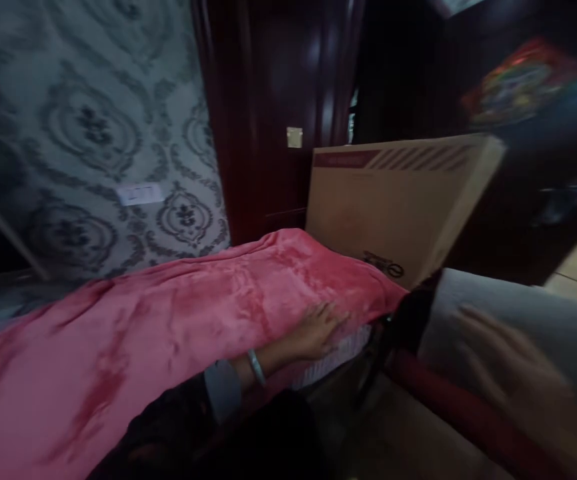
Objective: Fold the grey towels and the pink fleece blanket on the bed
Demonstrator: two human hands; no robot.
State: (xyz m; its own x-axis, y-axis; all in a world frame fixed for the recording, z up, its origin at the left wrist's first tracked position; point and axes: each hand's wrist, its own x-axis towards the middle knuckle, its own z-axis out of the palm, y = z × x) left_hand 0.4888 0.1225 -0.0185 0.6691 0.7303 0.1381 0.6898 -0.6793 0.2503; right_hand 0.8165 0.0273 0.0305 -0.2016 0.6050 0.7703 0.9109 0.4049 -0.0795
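Observation:
My left hand point(315, 330) lies flat on the near edge of a pink plush blanket point(208, 293), fingers spread, with a pale bracelet on the wrist. The blanket covers a long low surface, and a light patterned layer point(335, 360) shows below its edge. At the right, my right hand point(513, 373) is smeared by motion, its fingers stretched out. It is in front of a light grey surface point(473, 300); whether it touches that surface I cannot tell. A dark red bar point(448, 400) runs just left of the right hand. Nothing shows in either hand.
A large flat cardboard box point(388, 207) leans upright behind the blanket's right end. Behind it are a dark red door point(278, 80) and dark furniture with a metal handle point(563, 200). Patterned wallpaper point(93, 133) with a white socket plate point(141, 194) is at the left.

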